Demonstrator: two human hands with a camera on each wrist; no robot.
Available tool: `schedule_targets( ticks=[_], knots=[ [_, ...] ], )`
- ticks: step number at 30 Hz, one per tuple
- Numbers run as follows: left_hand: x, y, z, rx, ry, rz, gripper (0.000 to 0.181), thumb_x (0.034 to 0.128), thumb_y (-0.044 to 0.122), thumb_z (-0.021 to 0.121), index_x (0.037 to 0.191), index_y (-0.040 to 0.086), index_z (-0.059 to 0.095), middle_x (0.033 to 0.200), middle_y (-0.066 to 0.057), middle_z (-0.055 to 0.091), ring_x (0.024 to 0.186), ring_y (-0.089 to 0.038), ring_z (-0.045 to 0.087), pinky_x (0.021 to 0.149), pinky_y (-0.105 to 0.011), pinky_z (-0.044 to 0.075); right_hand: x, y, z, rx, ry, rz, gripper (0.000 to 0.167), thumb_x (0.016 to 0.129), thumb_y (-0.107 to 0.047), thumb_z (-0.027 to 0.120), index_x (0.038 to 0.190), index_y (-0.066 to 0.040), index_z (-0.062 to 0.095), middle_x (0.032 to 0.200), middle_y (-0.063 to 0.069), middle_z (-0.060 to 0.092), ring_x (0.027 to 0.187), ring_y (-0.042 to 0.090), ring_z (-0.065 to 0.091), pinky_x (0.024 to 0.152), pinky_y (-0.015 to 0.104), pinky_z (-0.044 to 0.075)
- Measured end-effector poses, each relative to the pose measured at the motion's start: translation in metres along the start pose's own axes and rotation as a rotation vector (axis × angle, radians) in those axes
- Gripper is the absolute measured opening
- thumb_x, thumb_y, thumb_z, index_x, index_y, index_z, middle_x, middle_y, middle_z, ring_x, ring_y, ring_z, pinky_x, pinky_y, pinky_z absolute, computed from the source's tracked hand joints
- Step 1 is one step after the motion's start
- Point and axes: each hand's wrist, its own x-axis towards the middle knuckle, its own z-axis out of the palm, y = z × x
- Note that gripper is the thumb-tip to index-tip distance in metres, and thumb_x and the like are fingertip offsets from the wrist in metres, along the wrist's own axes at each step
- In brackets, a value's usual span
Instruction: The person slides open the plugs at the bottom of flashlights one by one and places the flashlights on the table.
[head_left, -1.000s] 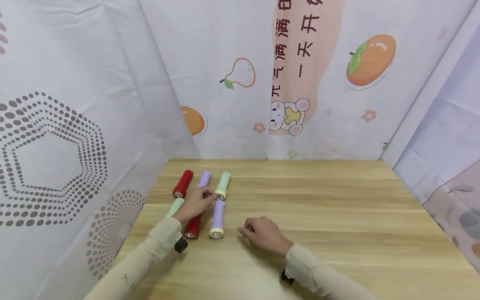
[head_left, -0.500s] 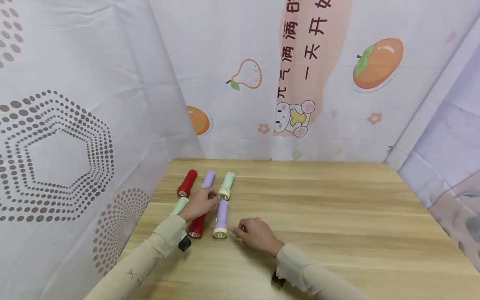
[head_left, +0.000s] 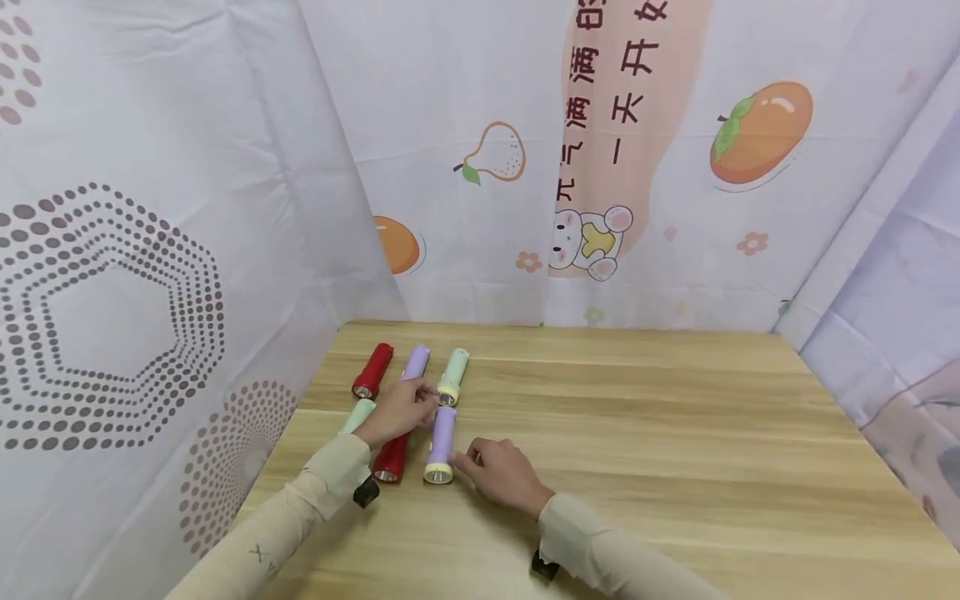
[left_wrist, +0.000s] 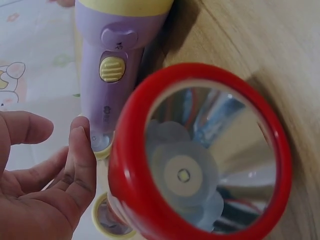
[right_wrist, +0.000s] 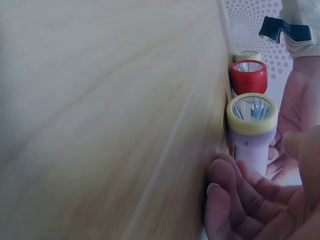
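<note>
"What is the largest thing before us?"

"The printed curtain [head_left: 450,50], hanging beyond the yellow-headed purple flashlight [head_left: 442,437]. Next we have the wood-grain worktop [head_left: 675,458], on which that flashlight lies, lens toward the person."

"And the arms?"

"The left sleeve [head_left: 292,508] comes in at the flashlight's near left, the right sleeve [head_left: 600,542] at its near right, so we find it between the two hands. The left hand [head_left: 405,406] is just left of its tail, fingers loosely bent, thumb apart from them. The right hand [head_left: 501,471] is just right of its yellow head, fingers gently curved, thumb also apart. Whether either touches it, we cannot tell."

"Where are the other flashlights?"

"The nearer red flashlight [head_left: 391,460] is just left of it, partly beneath the left hand. Farther left we glimpse the nearer mint flashlight [head_left: 357,415], mostly covered. Just past its tail lies the far mint flashlight [head_left: 454,371]; beyond and to its left are the far purple flashlight [head_left: 416,362], then the far red flashlight [head_left: 373,371]."

"And the smallest?"

"The ribbed yellow switch [left_wrist: 112,69] on its body, which we see from the left wrist."
</note>
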Motion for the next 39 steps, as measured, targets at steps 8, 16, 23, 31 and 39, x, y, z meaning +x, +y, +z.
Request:
schedule_targets(
  ticks=[8, 16, 23, 31, 39],
  knots=[
    [0.011, 0.01, 0.017, 0.095, -0.044, 0.073, 0.024, 0.0986, 0.015, 0.062, 0.117, 0.0, 0.067, 0.086, -0.005, 0.067, 0.068, -0.015, 0.062, 0.059, -0.029, 0.051, 0.0, 0.003, -0.005, -0.032, 0.006, 0.072, 0.052, 0.103, -0.06, 0.05, 0.08, -0.015, 0.063, 0.061, -0.005, 0.056, 0.053, 0.01, 0.05, 0.049, 0.029, 0.042],
    [0.008, 0.011, 0.008, 0.164, -0.006, 0.049, 0.014, 0.097, 0.013, 0.064, 0.103, 0.003, 0.07, 0.077, -0.002, 0.063, 0.066, -0.014, 0.058, 0.058, -0.029, 0.048, 0.008, -0.01, 0.0, -0.026, -0.029, 0.092, 0.059, 0.1, -0.068, 0.046, 0.077, -0.016, 0.059, 0.061, -0.003, 0.056, 0.053, 0.012, 0.05, 0.049, 0.03, 0.041],
    [0.004, -0.001, 0.006, 0.182, -0.004, 0.037, 0.013, 0.0946, 0.013, 0.065, 0.098, 0.003, 0.072, 0.075, 0.0, 0.063, 0.066, -0.013, 0.058, 0.059, -0.028, 0.049, 0.009, -0.017, 0.01, -0.035, -0.047, 0.094, 0.06, 0.096, -0.071, 0.05, 0.072, -0.017, 0.058, 0.059, -0.004, 0.055, 0.051, 0.011, 0.047, 0.046, 0.03, 0.038],
    [0.004, 0.003, 0.009, 0.175, -0.062, 0.056, 0.013, 0.0963, 0.013, 0.066, 0.093, 0.005, 0.075, 0.076, -0.002, 0.065, 0.064, -0.013, 0.058, 0.057, -0.029, 0.049, 0.006, -0.02, 0.006, -0.006, -0.066, 0.086, 0.058, 0.095, -0.068, 0.056, 0.065, -0.018, 0.053, 0.053, -0.006, 0.05, 0.047, 0.008, 0.042, 0.045, 0.027, 0.032],
    [0.0, 0.004, 0.005, 0.167, -0.067, 0.021, 0.017, 0.1001, 0.02, 0.064, 0.094, 0.007, 0.074, 0.073, -0.002, 0.065, 0.061, -0.014, 0.058, 0.056, -0.028, 0.049, 0.012, -0.017, 0.015, -0.004, -0.058, 0.053, 0.051, 0.094, -0.063, 0.061, 0.07, -0.019, 0.053, 0.057, -0.008, 0.051, 0.05, 0.007, 0.045, 0.045, 0.026, 0.035]
  ],
)
